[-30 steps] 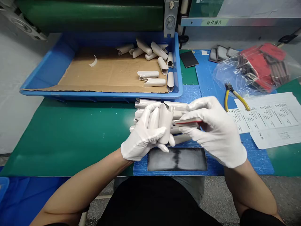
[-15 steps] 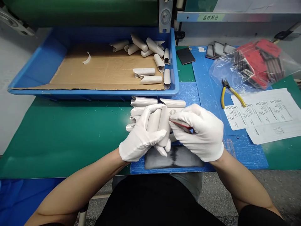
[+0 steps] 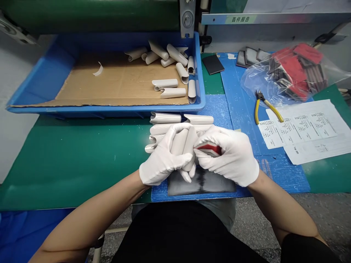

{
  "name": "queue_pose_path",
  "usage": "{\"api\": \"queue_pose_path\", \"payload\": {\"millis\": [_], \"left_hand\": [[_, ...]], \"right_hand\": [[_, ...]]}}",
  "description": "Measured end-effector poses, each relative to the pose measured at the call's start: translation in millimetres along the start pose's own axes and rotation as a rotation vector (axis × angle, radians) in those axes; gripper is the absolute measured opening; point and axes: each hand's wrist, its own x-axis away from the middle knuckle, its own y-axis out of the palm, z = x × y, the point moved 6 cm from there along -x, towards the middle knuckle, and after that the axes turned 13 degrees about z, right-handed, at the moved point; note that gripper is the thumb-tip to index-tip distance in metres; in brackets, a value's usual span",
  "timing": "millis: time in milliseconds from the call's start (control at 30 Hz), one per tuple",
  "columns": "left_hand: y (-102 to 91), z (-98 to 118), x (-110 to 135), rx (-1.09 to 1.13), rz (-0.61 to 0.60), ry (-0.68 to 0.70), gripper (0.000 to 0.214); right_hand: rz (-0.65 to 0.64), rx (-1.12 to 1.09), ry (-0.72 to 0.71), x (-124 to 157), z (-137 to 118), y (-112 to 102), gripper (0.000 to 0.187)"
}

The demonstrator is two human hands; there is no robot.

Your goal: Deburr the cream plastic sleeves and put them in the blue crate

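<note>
While the left hand (image 3: pixel 164 155) closes around two curled off-white sleeves (image 3: pixel 184 146), cradling them side by side against the palm, the right hand (image 3: pixel 227 155) pinches a small flat piece with a red face (image 3: pixel 208 149) right beside their upper ends. The hands work close together above a dark rectangular pad (image 3: pixel 201 184), and both wear white gloves, probably to keep marks off the pale surfaces. The grip seems meant to steady the sleeves so that the right hand can work at them with the flat piece, though the fingers hide exactly where the two meet. More sleeves lie in a neat row on a blue mat (image 3: pixel 216 106) just beyond the hands, within easy reach, and others sit loosely on a cardboard liner (image 3: pixel 82 87) in a blue tray (image 3: pixel 109 109), whose raised walls keep them from rolling away. To the right, a clear plastic bag (image 3: pixel 290 73) holds a stack of red and dark pieces, probably a supply of the piece in hand. Yellow-handled pliers (image 3: pixel 256 113) rest near printed paper sheets (image 3: pixel 309 131), set aside from the working spot yet close enough to pick up or consult.
</note>
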Motion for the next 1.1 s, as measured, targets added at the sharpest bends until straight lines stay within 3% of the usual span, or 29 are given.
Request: {"api": "queue_pose_path", "payload": {"millis": [133,233,467,567,800,1100], "left_hand": [[-0.1,0.4,0.2,-0.009,0.003,-0.003,0.082],[-1.0,-1.5,-0.4,-0.029,0.031,-0.034,0.082],[-3.7,-2.7,-1.8,-0.057,0.064,-0.031,0.086],[-3.2,-1.8,-0.8,-0.053,0.049,-0.008,0.087],[-2.2,-1.3,0.3,-0.053,0.054,-0.023,0.088],[-3.5,-3.8,-1.2,-0.045,0.061,-0.027,0.085]], "right_hand": [[0.049,0.026,-0.007,-0.6,0.0,-3.5,0.018],[-0.010,0.010,-0.025,1.7,-1.3,0.5,0.013],[0.001,0.111,-0.049,5.3,0.1,3.6,0.010],[0.075,0.135,-0.071,5.0,1.6,0.8,0.010],[0.102,0.152,-0.092,4.9,2.9,0.8,0.012],[0.079,0.136,-0.102,6.8,6.5,3.8,0.009]]}}
